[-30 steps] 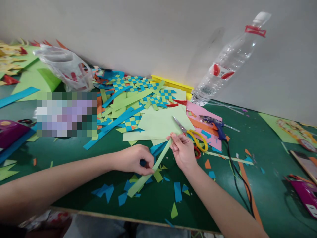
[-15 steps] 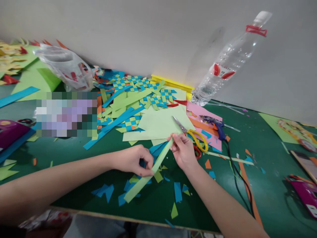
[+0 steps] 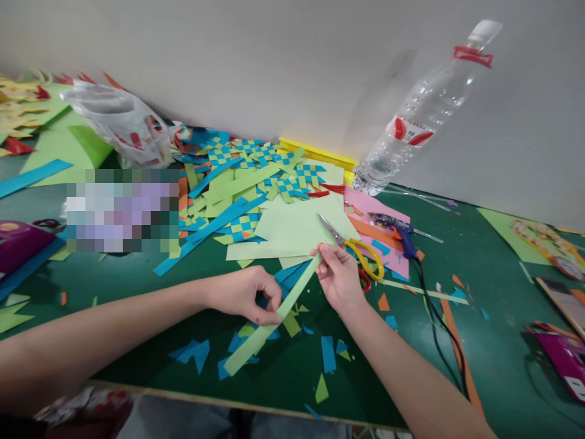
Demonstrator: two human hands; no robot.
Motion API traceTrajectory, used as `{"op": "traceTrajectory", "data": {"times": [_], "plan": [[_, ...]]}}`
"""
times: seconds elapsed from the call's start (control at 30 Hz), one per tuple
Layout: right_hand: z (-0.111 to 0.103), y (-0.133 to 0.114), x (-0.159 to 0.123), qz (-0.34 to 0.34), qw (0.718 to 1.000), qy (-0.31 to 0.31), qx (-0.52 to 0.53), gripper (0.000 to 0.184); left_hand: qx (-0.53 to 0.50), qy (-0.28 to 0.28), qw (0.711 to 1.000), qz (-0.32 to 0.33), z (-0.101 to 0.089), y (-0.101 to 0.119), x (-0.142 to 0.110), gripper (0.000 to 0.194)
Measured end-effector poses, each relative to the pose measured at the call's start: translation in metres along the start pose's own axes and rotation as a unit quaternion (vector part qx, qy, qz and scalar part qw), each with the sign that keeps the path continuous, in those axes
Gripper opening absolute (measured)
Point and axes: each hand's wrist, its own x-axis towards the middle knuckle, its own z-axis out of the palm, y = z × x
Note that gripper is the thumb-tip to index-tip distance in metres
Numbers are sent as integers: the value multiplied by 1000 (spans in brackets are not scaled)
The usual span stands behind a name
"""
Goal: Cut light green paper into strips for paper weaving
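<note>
A light green paper strip (image 3: 299, 286) slants between my two hands above the green table. My right hand (image 3: 339, 274) pinches its upper end between thumb and fingers. Lower down, my left hand (image 3: 256, 297) has its thumb and forefinger closed on the strip's edge, and the free end hangs toward the table's front. Just behind my right hand lie scissors (image 3: 363, 251) with yellow and red handles, partly hidden by that hand. Pale green paper sheets (image 3: 297, 225) lie under the blades.
Woven blue-and-green paper pieces (image 3: 256, 155) and loose strips pile up at the back. A plastic bottle (image 3: 415, 116) leans against the wall. Nearby lies a blue glue gun (image 3: 402, 238) with its cord trailing forward. Paper scraps (image 3: 328, 355) litter the front; a plastic bag (image 3: 123, 125) stands back left.
The strip's free lower end has shifted slightly down and left. Both hands keep nearly the same place, still pinching the strip.
</note>
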Motion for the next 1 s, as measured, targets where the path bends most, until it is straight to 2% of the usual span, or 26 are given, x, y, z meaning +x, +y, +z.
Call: {"op": "traceTrajectory", "data": {"times": [0.23, 0.43, 0.63, 0.73, 0.87, 1.0], "plan": [[3, 4, -5, -38, 998, 34, -23, 14, 17, 0, 999, 32, 3, 3, 2, 25], [7, 4, -7, -32, 997, 56, -45, 13, 16, 4, 999, 44, 2, 0, 3, 23], [6, 4, -6, -27, 998, 56, -24, 13, 12, 4, 1000, 19, 0, 1, 0, 24], [5, 2, -5, -18, 999, 48, -15, 12, 17, -8, 1000, -17, -9, 3, -4, 24], [4, -1, -4, -24, 999, 33, -16, 11, 46, -28, 996, -65, -35, 7, -10, 25], [2, -3, -3, -71, 992, 47, -91, 14, 83, -42, 991, -100, -59, 13, -16, 27]]}}
